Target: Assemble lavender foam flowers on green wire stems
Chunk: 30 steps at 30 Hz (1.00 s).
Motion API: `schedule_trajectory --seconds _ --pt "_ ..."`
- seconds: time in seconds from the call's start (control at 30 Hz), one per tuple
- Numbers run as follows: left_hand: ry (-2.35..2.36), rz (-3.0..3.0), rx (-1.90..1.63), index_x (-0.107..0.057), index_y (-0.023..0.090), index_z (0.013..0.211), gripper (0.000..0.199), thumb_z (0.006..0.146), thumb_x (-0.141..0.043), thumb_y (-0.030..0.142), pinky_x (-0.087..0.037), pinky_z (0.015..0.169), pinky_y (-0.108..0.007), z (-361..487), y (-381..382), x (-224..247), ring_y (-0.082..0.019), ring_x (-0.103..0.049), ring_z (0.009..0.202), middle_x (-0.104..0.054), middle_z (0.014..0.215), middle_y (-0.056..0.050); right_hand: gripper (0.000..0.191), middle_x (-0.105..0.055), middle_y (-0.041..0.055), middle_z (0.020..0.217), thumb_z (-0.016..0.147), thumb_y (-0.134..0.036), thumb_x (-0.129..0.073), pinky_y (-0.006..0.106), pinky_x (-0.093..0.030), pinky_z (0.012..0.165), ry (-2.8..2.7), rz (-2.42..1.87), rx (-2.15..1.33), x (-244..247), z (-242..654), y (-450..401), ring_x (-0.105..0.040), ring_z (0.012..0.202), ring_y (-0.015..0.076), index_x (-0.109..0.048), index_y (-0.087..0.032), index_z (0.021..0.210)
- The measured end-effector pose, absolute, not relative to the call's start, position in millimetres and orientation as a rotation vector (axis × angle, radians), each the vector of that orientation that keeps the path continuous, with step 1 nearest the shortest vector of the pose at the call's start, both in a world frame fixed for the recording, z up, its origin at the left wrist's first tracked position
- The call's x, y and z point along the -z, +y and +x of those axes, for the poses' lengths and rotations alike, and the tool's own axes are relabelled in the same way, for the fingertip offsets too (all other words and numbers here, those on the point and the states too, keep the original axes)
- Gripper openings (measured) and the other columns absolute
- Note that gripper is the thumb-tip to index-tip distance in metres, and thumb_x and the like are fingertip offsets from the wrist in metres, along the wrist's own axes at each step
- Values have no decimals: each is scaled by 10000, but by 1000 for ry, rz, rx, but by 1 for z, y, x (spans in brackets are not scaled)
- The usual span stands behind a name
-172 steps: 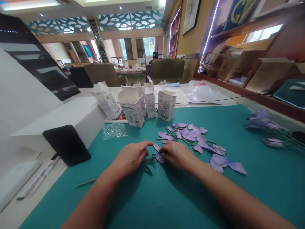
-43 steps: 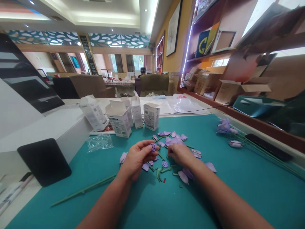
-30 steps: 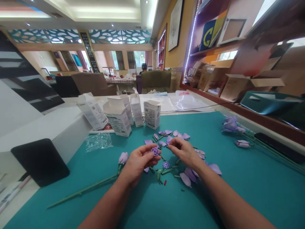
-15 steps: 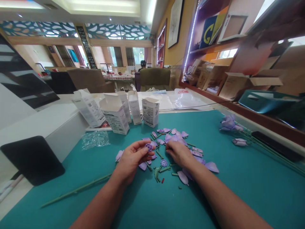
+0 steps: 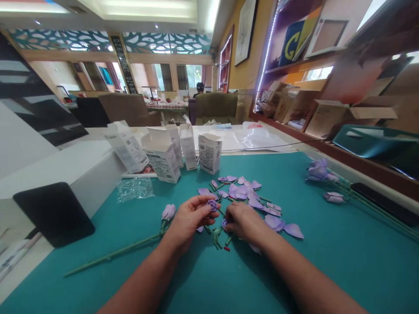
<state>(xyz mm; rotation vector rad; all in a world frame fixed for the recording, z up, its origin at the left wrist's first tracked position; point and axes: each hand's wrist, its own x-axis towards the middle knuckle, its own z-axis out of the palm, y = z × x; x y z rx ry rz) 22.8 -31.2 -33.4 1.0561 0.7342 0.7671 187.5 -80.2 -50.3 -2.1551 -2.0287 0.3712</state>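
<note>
My left hand (image 5: 193, 218) pinches a small purple lattice-like round piece (image 5: 212, 205) between thumb and fingers, a little above the green mat. My right hand (image 5: 244, 220) is closed, its fingertips down on a purple wheel-shaped piece (image 5: 224, 223) at the mat, which they partly cover. Around both hands lie lilac plastic petals (image 5: 238, 192) and short green stem pieces (image 5: 216, 239). A small red piece (image 5: 227, 249) lies just in front. Left of my left hand, a lilac bud (image 5: 168, 212) sits near a long green stem (image 5: 114, 254).
Several opened white boxes (image 5: 209, 153) stand at the back of the green mat (image 5: 209, 283). Crumpled clear plastic (image 5: 135, 189) and a black panel (image 5: 54, 213) are on the left. Finished-looking lilac flowers (image 5: 317, 170) and a dark flat object (image 5: 381, 203) lie right.
My right hand has moved from the petals down toward me, onto the purple wheel-shaped piece. My left hand still holds its purple piece. The view has shifted slightly.
</note>
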Motion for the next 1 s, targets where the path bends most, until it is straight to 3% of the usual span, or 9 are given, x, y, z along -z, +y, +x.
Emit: schedule_trajectory --seconds 0.17,0.3,0.57,0.77,1.0 --pt "738 1036 -755 -659 143 1000 341 692 -755 250 -531 634 -213 24 -32 35 -149 -682 743 -721 912 -87 90 -600 -17 711 726 -160 -633 235 -279 554 -1938 -2030 -436 59 194 -78 -506 650 129 -588 -189 798" --pt "746 1005 -761 -646 134 1043 321 734 -715 185 -539 631 -207 25 -32 33 -146 -686 737 -719 890 -87 55 -607 -13 706 732 -183 -607 240 -363 604 -1651 -1756 -552 62 204 -73 -532 669 137 -597 -189 786" --pt "771 1007 -759 -655 132 1040 256 785 -651 145 -549 629 -196 27 -33 34 -145 -693 740 -717 883 -84 204 -628 -3 661 697 -270 -617 270 -462 604 -1291 -1495 -999 62 221 -66 -579 610 143 -636 -150 861" --pt "813 976 -831 -646 131 1045 261 785 -628 110 -570 648 -217 25 -28 27 -152 -696 727 -723 858 -77 156 -715 31 829 744 -173 -590 278 -448 703 -1649 -1746 -705 63 213 -70 -633 775 177 -704 -185 850" --pt "818 955 -895 -658 114 970 211 761 -637 95 -575 624 -209 20 -24 17 -140 -692 685 -731 882 -88 194 -728 28 842 771 -152 -574 259 -430 680 -1864 -1864 -470 62 205 -72 -640 777 178 -729 -226 860"
